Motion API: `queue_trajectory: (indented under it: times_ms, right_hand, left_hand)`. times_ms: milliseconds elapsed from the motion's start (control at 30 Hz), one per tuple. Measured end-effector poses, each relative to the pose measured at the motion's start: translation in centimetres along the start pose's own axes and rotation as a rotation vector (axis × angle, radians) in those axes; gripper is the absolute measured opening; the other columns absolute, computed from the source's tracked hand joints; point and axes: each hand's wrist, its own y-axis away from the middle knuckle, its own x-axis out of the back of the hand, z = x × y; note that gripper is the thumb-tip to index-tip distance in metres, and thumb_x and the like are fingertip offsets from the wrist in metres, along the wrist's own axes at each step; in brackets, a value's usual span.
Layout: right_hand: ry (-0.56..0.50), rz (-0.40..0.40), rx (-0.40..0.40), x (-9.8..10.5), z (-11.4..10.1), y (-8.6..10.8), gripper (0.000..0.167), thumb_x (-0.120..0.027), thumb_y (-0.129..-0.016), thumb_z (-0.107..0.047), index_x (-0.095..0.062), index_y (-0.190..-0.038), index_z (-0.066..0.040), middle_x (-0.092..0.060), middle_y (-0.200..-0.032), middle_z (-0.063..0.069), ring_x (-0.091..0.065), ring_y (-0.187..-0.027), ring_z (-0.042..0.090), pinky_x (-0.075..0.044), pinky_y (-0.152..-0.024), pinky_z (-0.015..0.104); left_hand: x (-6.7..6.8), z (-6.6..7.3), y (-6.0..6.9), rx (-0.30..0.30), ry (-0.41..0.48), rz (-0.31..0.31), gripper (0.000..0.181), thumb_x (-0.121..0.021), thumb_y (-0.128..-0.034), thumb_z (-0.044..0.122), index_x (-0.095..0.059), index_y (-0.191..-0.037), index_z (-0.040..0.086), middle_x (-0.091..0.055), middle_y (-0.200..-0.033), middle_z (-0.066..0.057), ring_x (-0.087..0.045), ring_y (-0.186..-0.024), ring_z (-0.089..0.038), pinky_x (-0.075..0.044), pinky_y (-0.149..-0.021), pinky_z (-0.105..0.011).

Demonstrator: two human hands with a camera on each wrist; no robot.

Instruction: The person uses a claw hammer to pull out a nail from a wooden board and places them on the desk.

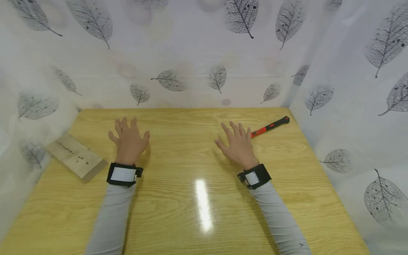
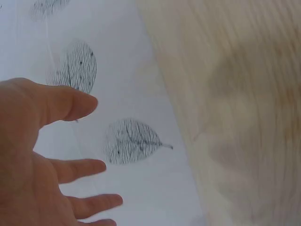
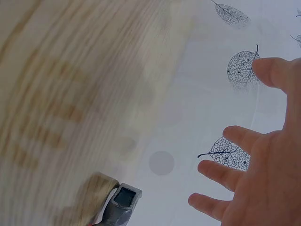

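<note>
My left hand (image 1: 128,143) is held over the left part of the wooden table (image 1: 178,148), fingers spread, holding nothing. A flat beige block (image 1: 74,156) with dark marks on its top lies to its left, apart from the hand. My right hand (image 1: 239,147) is spread over the right part of the table, also holding nothing. Just beyond it lies a hammer (image 1: 269,126) with a red and black handle, its head hidden behind the hand in the head view. In the right wrist view the square grey metal hammer head (image 3: 123,200) shows at the bottom edge.
White curtain (image 1: 191,46) printed with dark leaf shapes hangs along the back and both sides of the table. A bright light reflection (image 1: 203,205) lies on the tabletop between the forearms. Each wrist wears a black strap (image 1: 122,174).
</note>
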Motion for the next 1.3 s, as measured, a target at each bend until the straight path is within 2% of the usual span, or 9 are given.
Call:
queue_trajectory:
  times_ms: [200,367,467,600,633,800,1000,1200,1300]
  right_hand:
    - [0.014,0.003,0.000,-0.1,0.1,-0.1,0.077,-0.044,-0.099,-0.065,-0.027,-0.162,-0.025,-0.024,-0.167,0.015,-0.015,-0.153,0.048,0.001,-0.121,0.068]
    - [0.015,-0.021,-0.022,-0.1,0.1,0.1,0.078,-0.043,-0.099,-0.066,-0.027,-0.162,-0.024,-0.022,-0.167,0.015,-0.014,-0.153,0.048,0.001,-0.120,0.069]
    - [0.020,-0.031,-0.044,-0.1,0.1,0.2,0.077,-0.041,-0.100,-0.067,-0.027,-0.163,-0.025,-0.022,-0.168,0.015,-0.014,-0.153,0.047,0.002,-0.120,0.068]
    - [0.021,-0.028,-0.070,0.2,-0.2,0.1,0.074,-0.036,-0.101,-0.067,-0.027,-0.162,-0.025,-0.023,-0.167,0.015,-0.015,-0.153,0.046,0.005,-0.121,0.066]
    - [0.022,-0.025,-0.076,0.2,-0.3,0.1,0.073,-0.036,-0.102,-0.066,-0.028,-0.162,-0.025,-0.024,-0.167,0.015,-0.016,-0.153,0.046,0.005,-0.121,0.066]
    - [0.023,-0.018,-0.082,0.4,-0.3,-0.1,0.072,-0.035,-0.102,-0.065,-0.029,-0.162,-0.025,-0.026,-0.166,0.015,-0.017,-0.153,0.045,0.004,-0.121,0.067]
    - [0.011,-0.012,-0.090,0.6,0.4,0.1,0.073,-0.034,-0.102,-0.066,-0.029,-0.162,-0.023,-0.027,-0.166,0.016,-0.016,-0.152,0.046,0.006,-0.119,0.068]
    - [0.005,-0.018,-0.092,0.3,0.5,-0.2,0.075,-0.030,-0.101,-0.069,-0.027,-0.162,-0.025,-0.027,-0.166,0.015,-0.015,-0.153,0.046,0.010,-0.119,0.068]
    - [0.002,-0.029,-0.098,0.2,0.3,-0.2,0.076,-0.029,-0.101,-0.070,-0.026,-0.163,-0.027,-0.026,-0.166,0.014,-0.015,-0.153,0.045,0.010,-0.119,0.068]
  left_hand:
    - [2.6,-3.1,0.0,0.198,-0.022,0.052,0.079,-0.059,-0.0980,0.040,-0.030,-0.152,-0.009,-0.011,-0.157,-0.043,0.008,-0.150,-0.057,0.001,-0.107,-0.083]
    - [4.7,-6.9,0.4,0.361,-0.063,-0.001,0.084,-0.048,-0.1006,0.045,-0.017,-0.155,-0.011,0.007,-0.159,-0.044,0.017,-0.147,-0.060,0.001,-0.110,-0.082]
    - [6.0,-9.0,0.9,0.434,-0.121,-0.060,0.094,-0.043,-0.0993,0.056,-0.009,-0.157,-0.010,0.015,-0.157,-0.044,0.019,-0.145,-0.062,0.000,-0.112,-0.079]
    - [7.8,-11.1,1.9,0.495,-0.076,-0.113,0.108,-0.041,-0.0961,0.067,0.003,-0.157,-0.011,0.025,-0.153,-0.044,0.022,-0.142,-0.063,0.001,-0.111,-0.080]
    - [8.1,-11.4,2.1,0.505,-0.036,-0.116,0.110,-0.043,-0.0958,0.067,0.005,-0.156,-0.012,0.026,-0.152,-0.045,0.023,-0.142,-0.064,0.002,-0.111,-0.081]
    - [9.0,-12.6,2.7,0.565,0.082,-0.165,0.114,-0.049,-0.0958,0.061,0.016,-0.152,-0.015,0.029,-0.148,-0.050,0.015,-0.141,-0.069,-0.004,-0.111,-0.080]
    - [8.9,-13.2,2.0,0.614,0.095,-0.269,0.114,-0.045,-0.0961,0.061,0.025,-0.149,-0.012,0.032,-0.146,-0.050,0.013,-0.138,-0.072,-0.019,-0.108,-0.080]
    - [8.9,-13.6,2.6,0.621,0.062,-0.245,0.106,-0.046,-0.0972,0.055,0.008,-0.151,-0.020,0.007,-0.146,-0.054,-0.012,-0.135,-0.072,-0.035,-0.100,-0.077]
    - [8.9,-13.5,2.8,0.645,0.060,-0.250,0.108,-0.046,-0.0968,0.056,0.009,-0.151,-0.019,0.008,-0.147,-0.053,-0.013,-0.135,-0.072,-0.033,-0.101,-0.077]
